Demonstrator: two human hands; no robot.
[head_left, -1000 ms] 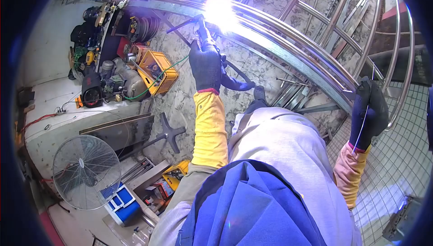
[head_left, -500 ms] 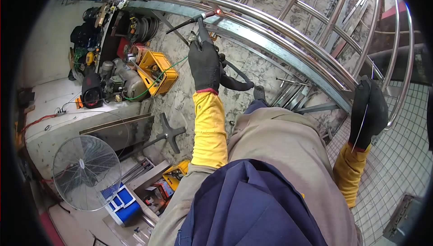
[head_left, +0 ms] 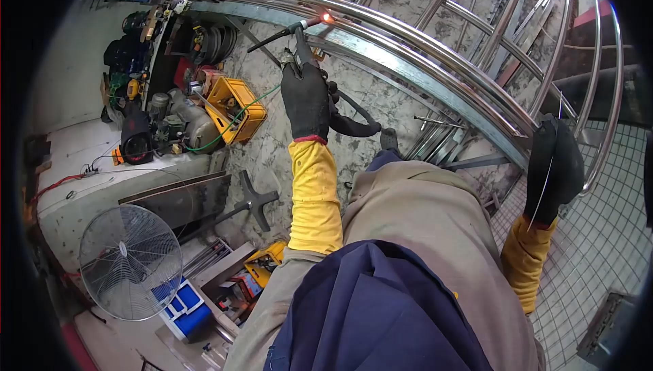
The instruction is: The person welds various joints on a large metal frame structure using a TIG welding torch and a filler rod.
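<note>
My left hand (head_left: 305,102), in a black glove, is closed around the handle of a TIG welding torch (head_left: 297,29). The torch's reddish nozzle meets a polished metal railing (head_left: 435,39), where a bright orange glow (head_left: 327,17) shows. From the torch a dark cable (head_left: 355,107) curves down beside the glove. My right hand (head_left: 554,167), also black-gloved, is closed on a thin filler rod (head_left: 544,197) and lies against the railing's right end. Its fingertips are largely hidden.
A flat steel bar (head_left: 381,50) runs along the railing. To the left are a yellow crate (head_left: 243,109), a compressor tank (head_left: 202,126), and a fan (head_left: 129,262) with a blue cooler (head_left: 185,310) below it. Metal offcuts (head_left: 435,141) lie near my foot.
The glow at the torch nozzle is larger and brighter. Both hands keep nearly the same place, with only a slight shift of the whole view.
</note>
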